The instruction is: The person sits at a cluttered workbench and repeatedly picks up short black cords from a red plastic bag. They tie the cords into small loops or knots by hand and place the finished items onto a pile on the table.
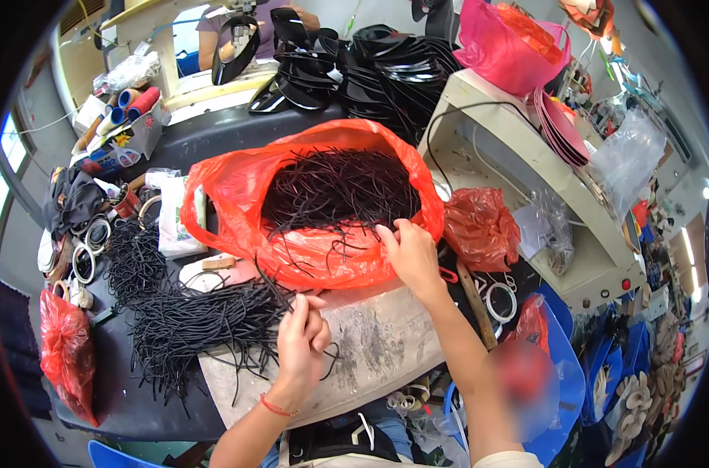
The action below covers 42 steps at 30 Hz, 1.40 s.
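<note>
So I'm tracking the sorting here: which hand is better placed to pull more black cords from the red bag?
The right hand: its fingers rest at the open red bag beside the black cords. The left hand is pinching a cord over the grey board.

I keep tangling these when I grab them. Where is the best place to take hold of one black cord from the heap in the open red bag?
Probably pinch a loose end at the near edge of the black cords, where strands trail over the red bag rim beside the right hand. Come from above on the near side; the middle is a dense tangle.
</note>
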{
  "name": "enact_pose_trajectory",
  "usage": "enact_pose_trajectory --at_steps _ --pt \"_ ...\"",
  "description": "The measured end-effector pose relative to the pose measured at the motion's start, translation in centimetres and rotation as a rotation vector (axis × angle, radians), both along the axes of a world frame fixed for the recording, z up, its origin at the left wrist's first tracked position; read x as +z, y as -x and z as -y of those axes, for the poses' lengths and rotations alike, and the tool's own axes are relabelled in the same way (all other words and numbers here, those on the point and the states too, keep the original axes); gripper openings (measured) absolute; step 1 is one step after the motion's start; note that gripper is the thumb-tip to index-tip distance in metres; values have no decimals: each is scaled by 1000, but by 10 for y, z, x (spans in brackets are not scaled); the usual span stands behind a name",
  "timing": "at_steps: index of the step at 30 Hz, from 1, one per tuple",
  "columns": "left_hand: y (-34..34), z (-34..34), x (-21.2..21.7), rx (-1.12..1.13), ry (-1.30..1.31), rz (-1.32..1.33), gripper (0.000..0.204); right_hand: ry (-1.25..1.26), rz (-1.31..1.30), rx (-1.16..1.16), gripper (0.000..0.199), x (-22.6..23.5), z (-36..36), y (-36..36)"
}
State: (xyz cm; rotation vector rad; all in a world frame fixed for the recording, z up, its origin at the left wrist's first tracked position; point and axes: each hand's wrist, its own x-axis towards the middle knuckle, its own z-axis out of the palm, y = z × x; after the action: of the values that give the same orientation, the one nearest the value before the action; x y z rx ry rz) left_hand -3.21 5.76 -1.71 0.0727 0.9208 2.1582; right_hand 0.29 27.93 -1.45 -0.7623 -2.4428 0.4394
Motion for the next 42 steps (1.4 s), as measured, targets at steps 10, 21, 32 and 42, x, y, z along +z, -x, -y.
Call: enact_pose_trajectory --at_steps 10,21,32,42 --pt "-2 10 -9 -188 -9 99 28 -204 20 -9 20 2 8 10" --pt "-1 4 -7 -485 182 -13 38 88 186 278 21 35 107 -64" --pt "-1 11 3 -42 -41 -36 27 321 174 733 21 33 109 -71" --pt "4 19 6 -22 -29 -32 29 -117 155 -1 25 -15 19 39"
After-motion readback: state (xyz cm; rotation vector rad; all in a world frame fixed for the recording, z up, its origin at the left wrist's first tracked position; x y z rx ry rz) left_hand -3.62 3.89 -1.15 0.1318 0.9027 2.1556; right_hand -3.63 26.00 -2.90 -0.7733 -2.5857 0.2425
